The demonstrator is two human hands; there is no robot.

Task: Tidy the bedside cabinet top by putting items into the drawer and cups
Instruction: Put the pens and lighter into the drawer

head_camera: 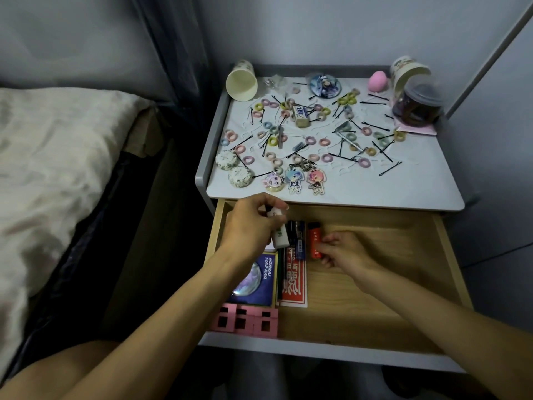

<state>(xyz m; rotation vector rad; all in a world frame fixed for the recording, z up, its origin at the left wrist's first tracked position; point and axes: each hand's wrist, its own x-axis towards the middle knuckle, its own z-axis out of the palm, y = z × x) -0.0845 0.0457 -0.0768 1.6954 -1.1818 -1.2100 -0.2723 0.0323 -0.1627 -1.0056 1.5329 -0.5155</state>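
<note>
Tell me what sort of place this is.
Most likely a bedroom. A bed stands at the left, with a bedside cabinet close beside it, its drawer open. Hair ties and hairpins litter the cabinet top.

Beside me is a low bed with a rumpled cream cover (57, 157). Behind the bed hangs a dark blue-grey curtain (173, 39); right of the bed rises a plain pale grey wall (317, 30), dimly lit.

Left hand (248, 226), right hand (343, 252): bare; forearms bare to frame edge.
</note>
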